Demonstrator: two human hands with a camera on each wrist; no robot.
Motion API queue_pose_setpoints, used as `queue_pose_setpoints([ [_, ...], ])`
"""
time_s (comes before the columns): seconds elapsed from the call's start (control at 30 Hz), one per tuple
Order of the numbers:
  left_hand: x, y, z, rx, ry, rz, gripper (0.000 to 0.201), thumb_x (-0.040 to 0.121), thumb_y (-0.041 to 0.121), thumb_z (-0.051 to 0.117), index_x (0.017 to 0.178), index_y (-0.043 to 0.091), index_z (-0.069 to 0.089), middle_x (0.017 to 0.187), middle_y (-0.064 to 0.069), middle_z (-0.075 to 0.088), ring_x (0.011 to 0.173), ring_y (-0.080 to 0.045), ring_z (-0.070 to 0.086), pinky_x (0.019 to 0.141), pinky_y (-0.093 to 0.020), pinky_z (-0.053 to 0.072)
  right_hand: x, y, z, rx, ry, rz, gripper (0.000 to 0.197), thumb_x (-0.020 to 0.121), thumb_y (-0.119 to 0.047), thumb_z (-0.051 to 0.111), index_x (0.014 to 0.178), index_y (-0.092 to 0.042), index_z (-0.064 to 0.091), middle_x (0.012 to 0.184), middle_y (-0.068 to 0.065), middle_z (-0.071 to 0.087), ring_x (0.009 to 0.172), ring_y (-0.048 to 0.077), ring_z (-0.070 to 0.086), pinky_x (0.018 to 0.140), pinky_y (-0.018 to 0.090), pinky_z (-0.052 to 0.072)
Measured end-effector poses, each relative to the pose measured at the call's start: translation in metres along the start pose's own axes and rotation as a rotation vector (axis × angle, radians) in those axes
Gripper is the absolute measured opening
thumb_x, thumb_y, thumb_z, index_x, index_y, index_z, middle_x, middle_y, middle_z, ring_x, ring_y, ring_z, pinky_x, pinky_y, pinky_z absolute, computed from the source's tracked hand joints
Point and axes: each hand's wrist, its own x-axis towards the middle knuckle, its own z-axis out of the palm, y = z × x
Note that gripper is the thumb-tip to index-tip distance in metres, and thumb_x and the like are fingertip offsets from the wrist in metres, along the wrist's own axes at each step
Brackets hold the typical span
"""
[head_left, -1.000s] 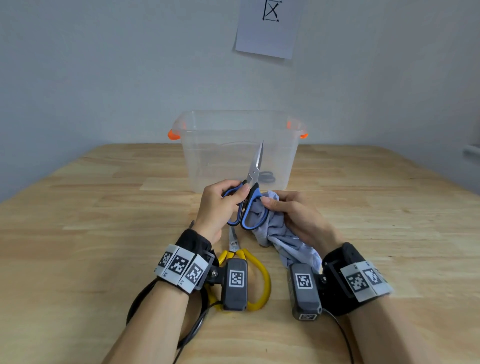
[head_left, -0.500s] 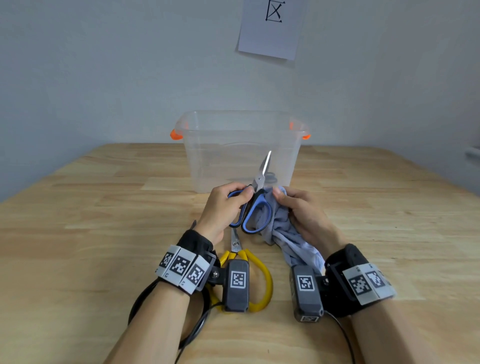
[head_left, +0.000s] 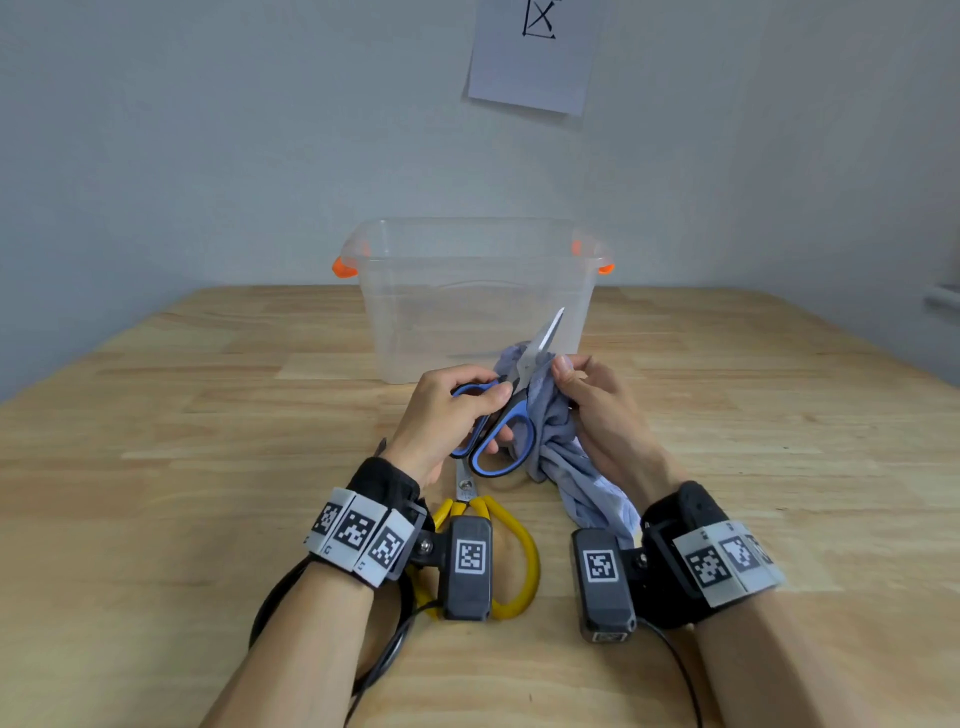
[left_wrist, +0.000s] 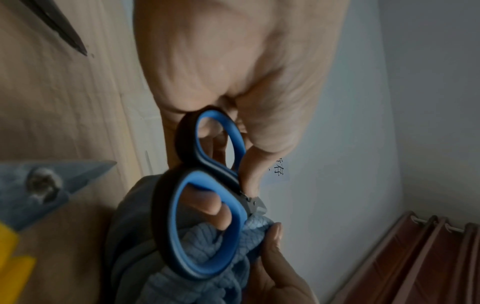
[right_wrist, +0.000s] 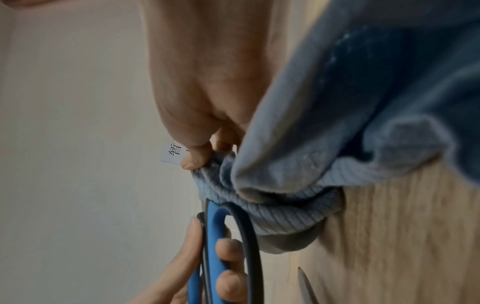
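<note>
Blue-and-black plastic loops are sitting in the left hand (head_left: 441, 421). It is gripping the blue scissors (head_left: 501, 431), with its fingers (left_wrist: 207, 207) curling through the larger loop and the thumb lying across the smaller one. The right hand (head_left: 602, 421), just beside it, is pinching a ribbed fold of the grey-blue cloth (head_left: 558, 462) between thumb and forefinger. It is pressing that fold against the scissors near the pivot. The rest of the cloth is trailing down past the right wrist onto the wooden table (head_left: 208, 441).

The blades (head_left: 543, 340) are showing as one sliver, so they seem to be lying together. They are pointing up and away from both hands, leaning slightly to the right-hand side, with the tip standing in front of the clear bin (head_left: 415, 322) beyond the hands. So the long axis is running outward from the left palm, and the right hand is sitting nearer the steel, on its right flank. Any wiping stroke, I judge, is going to travel along that axis, pivot to tip, away from the body. The yellow scissors (head_left: 524, 551) are lying flat under the left wrist, untouched.
</note>
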Motion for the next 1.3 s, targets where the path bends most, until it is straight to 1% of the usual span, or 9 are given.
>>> queue_pose_setpoints([
  [0.13, 0.0, 0.0, -0.001, -0.021, 0.025, -0.004, 0.021, 0.09, 0.009, 0.07, 0.107, -0.003, 0.067, 0.072, -0.014, 0.068, 0.058, -0.025, 0.068, 0.045, -0.027, 0.05, -0.003, -0.003, 0.004, 0.023, -0.024, -0.026, 0.033, 0.087, -0.026, 0.06, 0.104, 0.0, 0.053, 0.082, 0.014, 0.072, 0.078, 0.023, 0.07, 0.072, 0.03, 0.057],
  [0.27, -0.002, 0.002, 0.002, -0.022, -0.015, -0.005, 0.017, 0.089, 0.008, 0.071, 0.101, -0.004, 0.069, 0.073, -0.018, 0.066, 0.058, -0.028, 0.066, 0.043, -0.027, 0.047, -0.008, -0.007, 0.008, 0.004, 0.021, -0.047, 0.027, 0.082, -0.025, 0.068, 0.092, -0.004, 0.054, 0.079, 0.011, 0.074, 0.076, 0.021, 0.072, 0.066, 0.027, 0.057],
  [0.47, -0.002, 0.001, 0.005, 0.008, -0.039, -0.014, 0.008, 0.089, 0.005, 0.07, 0.094, -0.001, 0.069, 0.063, -0.013, 0.063, 0.053, -0.027, 0.064, 0.041, -0.026, 0.045, -0.006, -0.001, 0.015, -0.019, 0.174, -0.039, 0.038, 0.078, -0.021, 0.083, 0.088, -0.011, 0.047, 0.082, 0.024, 0.065, 0.079, 0.035, 0.068, 0.069, 0.04, 0.056],
  [0.53, -0.002, 0.001, 0.004, 0.009, -0.035, -0.018, 0.006, 0.089, 0.004, 0.069, 0.094, 0.001, 0.069, 0.063, -0.013, 0.064, 0.053, -0.026, 0.065, 0.041, -0.025, 0.045, -0.006, -0.001, 0.015, 0.037, 0.171, -0.033, 0.048, 0.075, -0.019, 0.084, 0.094, -0.015, 0.04, 0.076, 0.021, 0.064, 0.073, 0.032, 0.067, 0.066, 0.038, 0.055],
  [0.63, -0.002, 0.0, 0.005, 0.019, -0.042, -0.022, 0.012, 0.089, 0.003, 0.069, 0.1, -0.001, 0.068, 0.064, -0.016, 0.065, 0.052, -0.025, 0.065, 0.041, -0.025, 0.046, -0.008, -0.002, 0.015, 0.102, 0.188, -0.012, 0.05, 0.084, -0.007, 0.075, 0.095, -0.019, 0.027, 0.067, 0.009, 0.07, 0.06, 0.023, 0.066, 0.058, 0.031, 0.056],
  [0.8, -0.003, -0.001, 0.006, 0.019, -0.064, -0.031, 0.02, 0.089, 0.001, 0.068, 0.108, 0.0, 0.065, 0.063, -0.013, 0.067, 0.052, -0.023, 0.067, 0.043, -0.026, 0.05, -0.008, -0.003, 0.019, 0.169, 0.275, 0.005, 0.052, 0.084, -0.003, 0.074, 0.094, -0.019, 0.026, 0.078, 0.016, 0.068, 0.07, 0.027, 0.064, 0.068, 0.04, 0.054],
  [0.93, -0.001, -0.002, 0.006, 0.024, -0.069, -0.032, 0.025, 0.088, 0.0, 0.07, 0.112, 0.0, 0.064, 0.071, -0.014, 0.07, 0.058, -0.025, 0.07, 0.045, -0.027, 0.052, -0.007, -0.003, 0.017, 0.169, 0.292, -0.011, 0.052, 0.084, -0.002, 0.074, 0.095, -0.02, 0.027, 0.08, 0.019, 0.065, 0.067, 0.025, 0.065, 0.069, 0.041, 0.055],
  [1.13, -0.003, -0.004, 0.006, 0.025, -0.117, -0.028, 0.023, 0.088, -0.002, 0.068, 0.111, -0.002, 0.065, 0.073, -0.013, 0.071, 0.061, -0.026, 0.072, 0.048, -0.028, 0.055, -0.005, -0.003, 0.011, 0.147, 0.359, 0.0, 0.05, 0.084, -0.006, 0.076, 0.095, -0.021, 0.029, 0.096, 0.026, 0.06, 0.079, 0.031, 0.064, 0.086, 0.055, 0.053],
  [1.3, -0.002, -0.004, 0.007, 0.048, -0.138, -0.017, 0.011, 0.089, -0.003, 0.067, 0.098, 0.004, 0.067, 0.068, -0.009, 0.07, 0.061, -0.025, 0.072, 0.049, -0.028, 0.056, -0.002, -0.004, 0.005, 0.187, 0.394, -0.03, 0.047, 0.087, -0.003, 0.072, 0.093, -0.021, 0.029, 0.091, 0.022, 0.059, 0.071, 0.026, 0.063, 0.068, 0.039, 0.057],
])
